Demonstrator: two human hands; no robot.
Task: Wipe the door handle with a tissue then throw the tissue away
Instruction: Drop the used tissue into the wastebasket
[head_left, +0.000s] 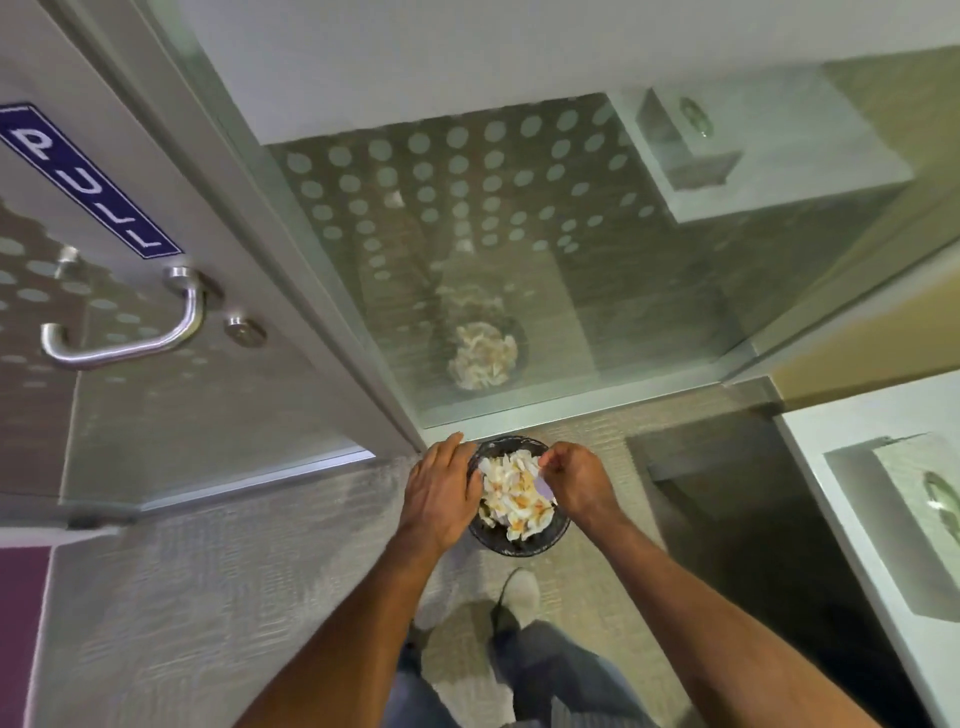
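Observation:
A small black mesh waste bin (540, 540) stands on the carpet against the glass wall, heaped with crumpled white tissues (514, 499). My right hand (576, 480) hovers over the bin's right side, fingers curled, with a small pale tissue (544, 487) pinched under it. My left hand (441, 493) hangs over the bin's left rim, fingers extended and apart, holding nothing. The curved metal door handle (130, 340) sits on the glass door at the left, below a blue PULL sign (85, 179).
The dotted glass wall (519, 234) reflects the bin. A white counter with a tissue box (914, 525) runs along the right. My shoe (519, 592) and jeans are just below the bin. The door frame (291, 291) meets the floor beside my left hand.

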